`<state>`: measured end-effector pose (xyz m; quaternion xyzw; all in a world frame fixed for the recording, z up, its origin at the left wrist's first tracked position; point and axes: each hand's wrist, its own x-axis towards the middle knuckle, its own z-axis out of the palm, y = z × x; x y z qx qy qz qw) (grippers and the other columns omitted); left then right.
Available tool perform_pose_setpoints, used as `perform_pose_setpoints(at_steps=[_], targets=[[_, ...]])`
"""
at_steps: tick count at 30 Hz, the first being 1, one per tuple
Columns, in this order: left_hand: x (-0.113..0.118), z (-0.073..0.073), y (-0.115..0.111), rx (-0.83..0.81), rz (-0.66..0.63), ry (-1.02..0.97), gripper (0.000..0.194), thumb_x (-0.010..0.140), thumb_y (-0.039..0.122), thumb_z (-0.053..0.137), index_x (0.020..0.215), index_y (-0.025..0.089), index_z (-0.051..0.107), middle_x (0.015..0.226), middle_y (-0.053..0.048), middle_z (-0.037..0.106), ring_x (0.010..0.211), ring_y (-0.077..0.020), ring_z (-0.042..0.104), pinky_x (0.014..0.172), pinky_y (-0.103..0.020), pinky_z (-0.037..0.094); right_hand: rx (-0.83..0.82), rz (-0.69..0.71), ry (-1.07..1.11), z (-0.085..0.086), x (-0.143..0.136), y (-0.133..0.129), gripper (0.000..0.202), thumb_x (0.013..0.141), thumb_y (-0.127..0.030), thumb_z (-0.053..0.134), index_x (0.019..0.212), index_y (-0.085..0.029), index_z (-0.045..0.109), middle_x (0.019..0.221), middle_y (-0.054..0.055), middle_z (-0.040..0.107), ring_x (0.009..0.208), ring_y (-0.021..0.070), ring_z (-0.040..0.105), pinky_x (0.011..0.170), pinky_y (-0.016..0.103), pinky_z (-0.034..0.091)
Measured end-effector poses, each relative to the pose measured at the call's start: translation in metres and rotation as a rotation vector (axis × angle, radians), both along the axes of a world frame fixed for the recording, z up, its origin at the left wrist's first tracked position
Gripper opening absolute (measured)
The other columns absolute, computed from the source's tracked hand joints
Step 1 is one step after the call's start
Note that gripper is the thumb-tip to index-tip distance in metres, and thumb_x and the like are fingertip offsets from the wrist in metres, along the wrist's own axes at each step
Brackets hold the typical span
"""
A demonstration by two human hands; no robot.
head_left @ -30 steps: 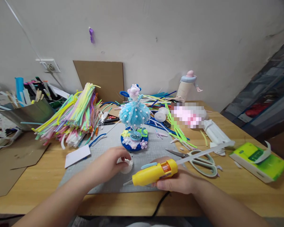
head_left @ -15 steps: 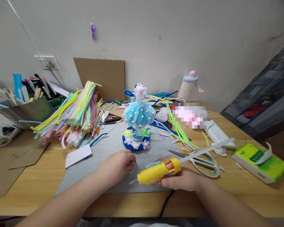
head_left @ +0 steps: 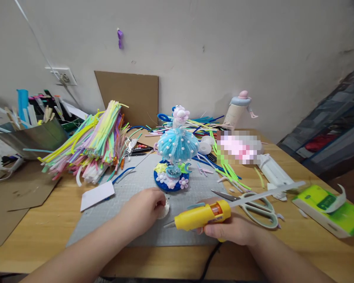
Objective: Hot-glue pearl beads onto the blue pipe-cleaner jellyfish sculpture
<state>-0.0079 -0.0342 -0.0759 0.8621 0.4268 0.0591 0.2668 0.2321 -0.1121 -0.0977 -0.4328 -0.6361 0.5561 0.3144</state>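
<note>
My right hand (head_left: 228, 229) is closed around a yellow hot glue gun (head_left: 200, 217), its nozzle aimed left and a long glue stick (head_left: 268, 193) poking out the back. My left hand (head_left: 149, 206), fingers pinched, holds a small white round piece (head_left: 165, 211) just left of the nozzle; my fingers partly hide it. Behind both hands stands a blue pipe-cleaner figure (head_left: 178, 144) with a pearl-dotted skirt and a pale pink top. Its round dark-blue base (head_left: 165, 184) carries small flowers.
Scissors (head_left: 261, 212) lie by my right hand, near a green tissue pack (head_left: 327, 210). A grey cutting mat (head_left: 91, 228) is under my hands. At left are a pipe-cleaner pile (head_left: 100, 141), a white card (head_left: 97, 195) and a metal holder (head_left: 32, 141). A bottle (head_left: 237, 112) stands behind.
The view has shifted slightly. More of the white piece shows in my left fingers. The glue gun stays in my right hand beside it, and the figure looks slightly turned.
</note>
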Motion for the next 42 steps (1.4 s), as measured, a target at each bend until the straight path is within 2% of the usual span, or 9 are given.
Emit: perform_pose_setpoints(at_steps=[3,6,9,13,18,24,29,36,42], targets=[[0.000,0.005,0.007,-0.115,0.110,-0.183,0.012,0.068,0.014,0.052,0.073,0.019,0.062,0.072,0.000,0.061,0.067,-0.0141,0.053,0.060,-0.025,0.037,-0.072,-0.124,0.000,-0.003,-0.003,-0.002,0.043,0.072,-0.059,0.062,0.081,-0.017,0.065,0.078,0.006,0.064,0.072,0.0198,0.058,0.064,0.031,0.045],[0.000,0.001,0.012,-0.486,0.232,-0.453,0.005,0.065,0.017,0.056,0.070,0.017,0.056,0.061,0.003,0.054,0.055,-0.0103,0.047,0.052,-0.022,0.035,-0.080,-0.300,0.073,-0.006,-0.011,-0.002,0.045,0.073,-0.061,0.061,0.079,-0.017,0.066,0.077,0.007,0.065,0.067,0.0178,0.056,0.060,0.030,0.045],[-0.001,-0.009,0.013,-0.864,0.323,-0.728,0.011,0.064,0.019,0.062,0.071,0.016,0.054,0.058,0.004,0.054,0.049,-0.0074,0.046,0.049,-0.021,0.037,-0.087,-0.384,0.132,-0.008,-0.020,-0.002,0.044,0.072,-0.060,0.063,0.078,-0.017,0.066,0.074,0.006,0.065,0.063,0.0166,0.055,0.059,0.030,0.045],[-0.005,-0.016,0.011,-1.121,0.351,-0.926,0.017,0.064,0.017,0.071,0.074,0.015,0.057,0.060,0.003,0.058,0.049,-0.0056,0.050,0.051,-0.018,0.041,-0.172,-0.411,0.142,-0.008,-0.030,-0.004,0.047,0.066,-0.064,0.065,0.075,-0.018,0.065,0.073,0.007,0.065,0.065,0.0182,0.057,0.060,0.031,0.047],[-0.009,-0.012,0.012,-1.215,0.446,-0.970,0.019,0.064,0.016,0.076,0.074,0.013,0.060,0.063,0.001,0.060,0.048,-0.0043,0.052,0.051,-0.016,0.045,-0.236,-0.453,0.178,-0.003,-0.039,-0.010,0.044,0.065,-0.063,0.068,0.068,-0.019,0.066,0.068,0.004,0.064,0.061,0.0161,0.056,0.060,0.029,0.049],[-0.008,-0.008,0.011,-1.372,0.435,-1.065,0.014,0.067,0.016,0.075,0.074,0.011,0.064,0.059,0.000,0.058,0.048,-0.0036,0.051,0.049,-0.013,0.042,-0.263,-0.605,0.265,-0.004,-0.043,-0.014,0.039,0.062,-0.058,0.073,0.072,-0.020,0.070,0.070,0.004,0.066,0.063,0.0163,0.057,0.057,0.026,0.045],[-0.007,-0.010,0.003,-1.435,0.393,-1.143,0.013,0.066,0.018,0.078,0.073,0.013,0.067,0.059,0.000,0.056,0.051,-0.0050,0.052,0.051,-0.014,0.040,-0.154,-0.567,0.229,-0.012,-0.039,-0.016,0.039,0.069,-0.060,0.065,0.070,-0.021,0.070,0.066,0.003,0.062,0.055,0.0139,0.048,0.051,0.026,0.041],[-0.006,-0.014,-0.004,-1.408,0.391,-1.212,0.018,0.058,0.019,0.083,0.069,0.017,0.068,0.062,0.002,0.054,0.051,-0.0054,0.048,0.049,-0.017,0.034,-0.043,-0.402,0.161,-0.031,-0.028,-0.020,0.037,0.076,-0.057,0.054,0.068,-0.023,0.066,0.063,0.002,0.056,0.057,0.0166,0.049,0.054,0.029,0.043],[-0.005,-0.015,-0.006,-1.395,0.415,-1.196,0.019,0.056,0.020,0.083,0.067,0.017,0.068,0.060,0.003,0.051,0.047,-0.0040,0.042,0.045,-0.017,0.027,0.008,-0.412,0.148,-0.039,-0.026,-0.022,0.034,0.078,-0.055,0.054,0.067,-0.024,0.062,0.061,0.000,0.055,0.055,0.0162,0.049,0.055,0.029,0.044]])
